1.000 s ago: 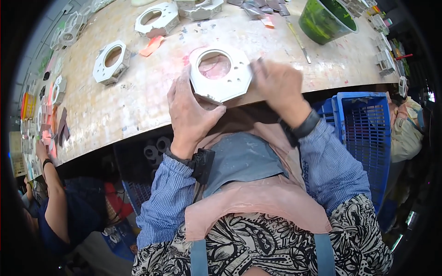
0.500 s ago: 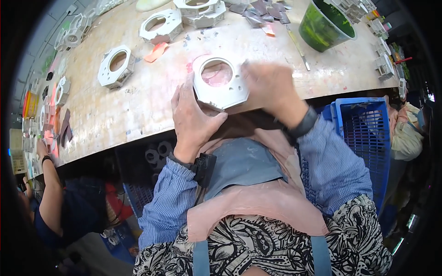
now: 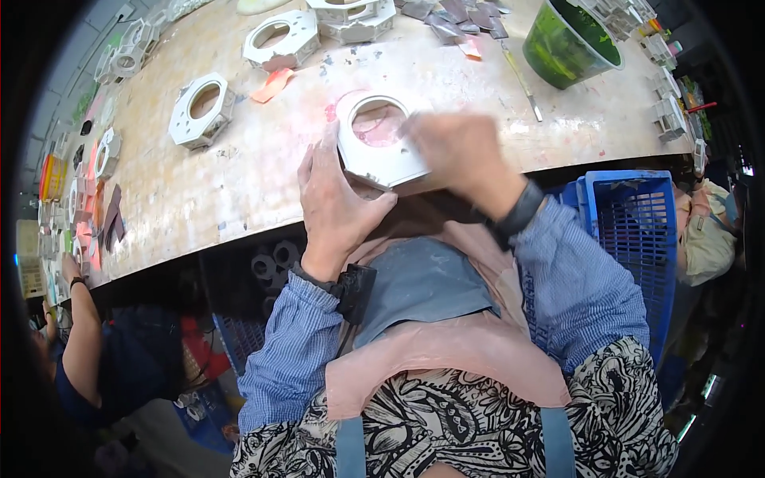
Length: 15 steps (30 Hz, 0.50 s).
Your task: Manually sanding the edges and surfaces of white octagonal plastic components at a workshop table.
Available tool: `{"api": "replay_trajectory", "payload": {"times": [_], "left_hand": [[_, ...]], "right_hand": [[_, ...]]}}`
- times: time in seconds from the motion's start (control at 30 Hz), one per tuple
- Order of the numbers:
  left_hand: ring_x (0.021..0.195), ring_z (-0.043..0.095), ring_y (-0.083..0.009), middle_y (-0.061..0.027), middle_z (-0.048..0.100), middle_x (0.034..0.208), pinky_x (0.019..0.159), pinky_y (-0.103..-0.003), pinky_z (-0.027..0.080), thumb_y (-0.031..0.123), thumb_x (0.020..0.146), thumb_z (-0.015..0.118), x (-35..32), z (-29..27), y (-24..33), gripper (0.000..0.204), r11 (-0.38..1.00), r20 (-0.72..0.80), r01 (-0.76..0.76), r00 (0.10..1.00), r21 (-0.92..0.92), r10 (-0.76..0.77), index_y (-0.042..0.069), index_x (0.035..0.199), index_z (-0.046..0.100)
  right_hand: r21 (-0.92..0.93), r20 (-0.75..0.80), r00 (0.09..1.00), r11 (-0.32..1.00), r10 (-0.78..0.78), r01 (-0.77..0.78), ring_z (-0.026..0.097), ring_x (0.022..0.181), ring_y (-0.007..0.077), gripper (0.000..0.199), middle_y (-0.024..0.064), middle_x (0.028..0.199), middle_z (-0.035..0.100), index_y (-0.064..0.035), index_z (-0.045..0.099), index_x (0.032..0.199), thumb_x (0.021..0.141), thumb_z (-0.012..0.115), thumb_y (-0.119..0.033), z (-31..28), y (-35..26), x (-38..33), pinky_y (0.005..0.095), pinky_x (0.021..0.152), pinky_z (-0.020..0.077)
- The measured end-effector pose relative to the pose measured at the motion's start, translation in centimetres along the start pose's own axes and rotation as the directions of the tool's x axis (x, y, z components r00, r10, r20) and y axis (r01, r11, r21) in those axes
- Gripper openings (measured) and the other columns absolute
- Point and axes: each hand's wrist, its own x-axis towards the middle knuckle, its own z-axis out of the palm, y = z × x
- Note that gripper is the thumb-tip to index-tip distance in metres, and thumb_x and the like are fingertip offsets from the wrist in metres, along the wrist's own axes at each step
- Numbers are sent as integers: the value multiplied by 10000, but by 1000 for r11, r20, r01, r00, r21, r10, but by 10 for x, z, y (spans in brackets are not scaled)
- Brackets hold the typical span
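My left hand [image 3: 335, 203] grips left edge of white octagonal ring plate [image 3: 378, 143], fingers flat along rim, thumb under. My right hand [image 3: 462, 155], blurred, presses plate's right side. Plate tilted over near edge of workbench [image 3: 199, 199].

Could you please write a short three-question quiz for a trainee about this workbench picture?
1. True or false: both hands touch the white octagonal ring plate.
2. Which container stands at the bench's far right? A) green bowl B) red bucket C) glass jar
3. What hangs beside the bench on the person's right?

Key:
1. True: the left hand grips its near edge, and the blurred right hand is on its right side.
2. A
3. A blue plastic crate.
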Motion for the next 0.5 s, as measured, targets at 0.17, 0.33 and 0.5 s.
{"api": "replay_trajectory", "payload": {"times": [0.17, 0.33, 0.5], "left_hand": [[1207, 465, -364, -205, 522, 1251, 1082, -421, 306, 228, 533, 802, 0, -1, -1, 1014, 999, 30, 31, 999, 16, -32, -46, 1394, 342], [1212, 459, -369, -207, 518, 1255, 1081, -422, 308, 228, 536, 803, 0, 3, -3, 1009, 1000, 23, 22, 999, 8, -22, -46, 1393, 346], [1207, 470, -362, -206, 518, 1258, 1089, -422, 302, 232, 542, 807, 0, 0, -1, 1002, 1000, 23, 23, 999, -4, -23, -43, 1390, 349]], "right_hand": [[14, -148, 987, 998, 71, -69, 612, 538, 316, 235, 119, 577, 596, -128, 670, 766, 905, 586, -297, -13, 14, 10, 401, 490, 471], [40, 42, 999, 999, -35, 33, 659, 601, 310, 92, 124, 624, 629, -148, 640, 771, 782, 587, -223, -4, -5, -3, 412, 531, 512], [62, -45, 991, 990, 127, -124, 633, 588, 325, 240, 121, 627, 627, -145, 683, 820, 905, 558, -330, -13, 13, 12, 431, 526, 479]]}}
